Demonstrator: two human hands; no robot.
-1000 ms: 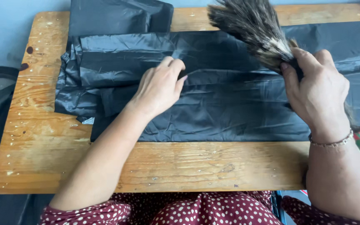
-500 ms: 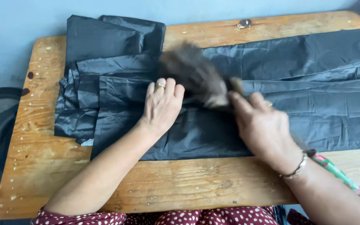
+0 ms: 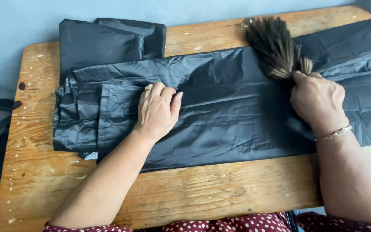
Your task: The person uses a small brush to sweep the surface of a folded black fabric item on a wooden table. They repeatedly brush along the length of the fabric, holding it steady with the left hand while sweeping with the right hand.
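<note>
head view looks down on a worn wooden bench (image 3: 194,193) speckled with pale paint spots, with a long sheet of black plastic (image 3: 237,116) spread across it from left to right. the left hand (image 3: 156,112) lies palm down on the sheet, left of its middle, fingers (image 3: 168,95) stretched flat and close together, pressing the plastic against the bench and gripping nothing; a ring sits on one of them. the right hand (image 3: 318,101) is curled shut around the base of a brown feather brush (image 3: 275,47), whose dark, bushy plume with paler tips fans up and to the left from the fist and lies on the upper part of the sheet, near the far edge of the bench. a thin bracelet (image 3: 333,133) circles the right wrist. the two hands are well apart, both resting on the same sheet.

at the left end the plastic is gathered into several overlapping folds (image 3: 82,116), and a small pale corner shows at the bottom of them. behind these folds, at the far left of the bench, lies a separate stack of folded black plastic (image 3: 108,38), touching the spread sheet. a wall of grey-blue (image 3: 22,17) runs behind the bench, and dark red cloth with white dots (image 3: 237,224) shows at the bottom edge, by the person's lap.
</note>
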